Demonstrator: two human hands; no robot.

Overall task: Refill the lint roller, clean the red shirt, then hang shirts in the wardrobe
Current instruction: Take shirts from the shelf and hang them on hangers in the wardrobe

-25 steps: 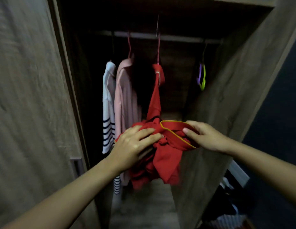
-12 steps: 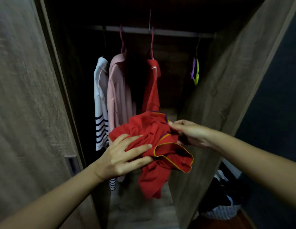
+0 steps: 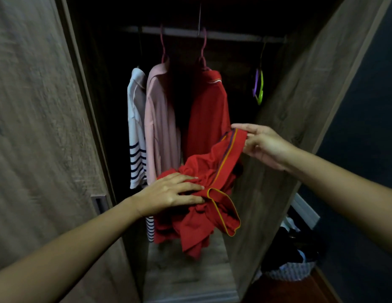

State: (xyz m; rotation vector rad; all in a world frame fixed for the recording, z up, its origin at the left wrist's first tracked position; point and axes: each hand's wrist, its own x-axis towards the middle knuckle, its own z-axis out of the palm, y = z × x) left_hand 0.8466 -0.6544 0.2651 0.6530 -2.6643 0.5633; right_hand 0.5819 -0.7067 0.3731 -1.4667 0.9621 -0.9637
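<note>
The red shirt [image 3: 207, 119] hangs on a dark pink hanger [image 3: 202, 51] from the wardrobe rail [image 3: 230, 36]. Its lower half is bunched up in front of me. My left hand [image 3: 168, 193] lies on the bunched red fabric, fingers pressing it. My right hand [image 3: 262, 145] pinches the sleeve cuff with the orange and purple trim, lifted up to the right. To the left hang a pink shirt [image 3: 161, 127] and a white shirt with navy stripes [image 3: 136, 132].
The open wardrobe has a wooden door [image 3: 37, 127] on the left and a wooden side panel [image 3: 300, 106] on the right. Purple and green empty hangers [image 3: 259, 86] hang at the rail's right end. A laundry basket [image 3: 289, 270] with clothes stands on the floor at lower right.
My right hand has lifted the trimmed cuff up and to the right, spreading the sleeve. The shirt's upper part now hangs flatter on its hanger. My left hand stays on the bunched fabric.
</note>
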